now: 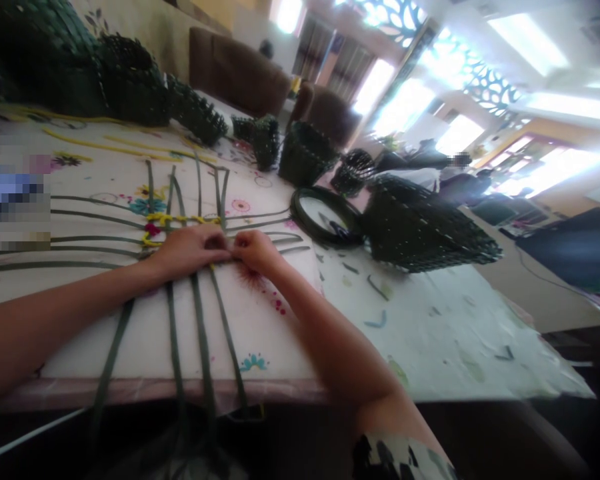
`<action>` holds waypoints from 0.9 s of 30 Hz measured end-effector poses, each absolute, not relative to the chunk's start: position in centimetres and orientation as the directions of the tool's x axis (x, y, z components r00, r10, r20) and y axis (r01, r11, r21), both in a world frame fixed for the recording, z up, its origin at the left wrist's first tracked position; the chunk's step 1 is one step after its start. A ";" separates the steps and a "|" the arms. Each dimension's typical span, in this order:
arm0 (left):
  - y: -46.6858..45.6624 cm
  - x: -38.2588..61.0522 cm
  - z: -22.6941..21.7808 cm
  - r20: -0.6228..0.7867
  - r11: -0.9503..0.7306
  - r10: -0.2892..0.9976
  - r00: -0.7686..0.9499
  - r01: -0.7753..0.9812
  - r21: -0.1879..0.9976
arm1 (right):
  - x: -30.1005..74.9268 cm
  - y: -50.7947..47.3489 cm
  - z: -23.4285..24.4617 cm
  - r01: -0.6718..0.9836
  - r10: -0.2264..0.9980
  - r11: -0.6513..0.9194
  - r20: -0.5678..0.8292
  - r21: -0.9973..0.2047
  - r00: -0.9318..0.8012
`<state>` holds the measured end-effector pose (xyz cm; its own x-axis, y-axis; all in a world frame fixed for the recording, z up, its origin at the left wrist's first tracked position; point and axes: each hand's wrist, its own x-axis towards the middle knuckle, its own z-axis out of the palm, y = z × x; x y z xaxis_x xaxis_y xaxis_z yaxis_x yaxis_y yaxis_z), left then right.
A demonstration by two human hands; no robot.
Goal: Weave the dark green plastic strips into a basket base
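Dark green flat strips point(200, 320) lie crosswise on the table, some running toward me over its front edge, others out to the sides. A thin yellow strip point(183, 219) weaves through them around the crossing. Over the right part of this weave, my left hand point(190, 250) is closed with thumb and fingertips pinched. Fingertip to fingertip with it, my right hand point(255, 251) also pinches at the weave's right edge. Which strip lies between the fingers is hidden. A pink bit point(152, 230) shows at the weave's left corner.
Several dark green woven baskets point(307, 153) stand along the back, and a large one point(425, 227) lies tilted at the right. Beside it is a coil of green strip point(325, 215). Loose yellow strips point(113, 148) lie behind the weave. Green scraps point(377, 287) dot the table's right side.
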<state>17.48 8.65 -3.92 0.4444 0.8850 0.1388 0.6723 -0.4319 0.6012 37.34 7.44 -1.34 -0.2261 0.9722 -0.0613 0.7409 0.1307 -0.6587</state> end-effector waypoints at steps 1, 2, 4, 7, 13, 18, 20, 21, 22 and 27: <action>8.8 17.6 -3.8 0.116 -0.408 0.895 0.431 0.685 0.603 | 37.3 7.5 -1.3 0.739 0.971 0.128 -0.067 -0.661 -0.228; 9.0 17.7 -3.7 0.096 -0.387 0.904 0.417 0.701 0.599 | 37.3 7.4 -1.3 0.740 0.971 0.131 -0.066 -0.660 -0.231; 9.3 17.9 -3.3 0.061 -0.367 0.910 0.411 0.726 0.582 | 37.3 7.4 -1.3 0.743 0.971 0.148 -0.047 -0.652 -0.234; 9.9 18.0 -2.5 0.020 -0.409 0.881 0.472 0.739 0.535 | 37.6 7.2 -1.5 0.717 0.971 0.145 -0.040 -0.682 -0.235; 11.6 18.0 -1.9 -0.059 -0.442 0.824 0.564 0.704 0.557 | 38.8 6.6 -1.1 0.475 0.907 -0.102 -0.278 -0.874 -0.316; 13.1 18.4 -2.5 -0.157 -0.367 0.749 0.644 0.600 0.711 | 38.5 6.7 -0.8 0.562 0.921 -0.072 -0.271 -0.824 -0.279; 13.5 18.6 -2.6 -0.169 -0.356 0.741 0.650 0.593 0.722 | 38.1 6.8 -0.7 0.633 0.938 -0.021 -0.234 -0.774 -0.255; 13.6 18.6 -2.6 -0.167 -0.359 0.742 0.649 0.595 0.719 | 38.0 6.8 -0.6 0.675 0.942 0.002 -0.225 -0.738 -0.249; 13.6 18.6 -2.6 -0.161 -0.369 0.742 0.651 0.597 0.713 | 37.9 6.9 -0.3 0.719 0.944 0.019 -0.225 -0.695 -0.243; 13.2 18.4 -2.8 -0.128 -0.405 0.760 0.637 0.618 0.674 | 37.4 7.3 1.7 0.863 0.906 0.039 -0.347 -0.503 -0.243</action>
<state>18.44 13.23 -2.77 0.6371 0.7601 -0.1276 0.6179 -0.4048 0.6740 37.40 7.30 1.65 -0.2430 0.9058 -0.3471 0.8632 0.0387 -0.5034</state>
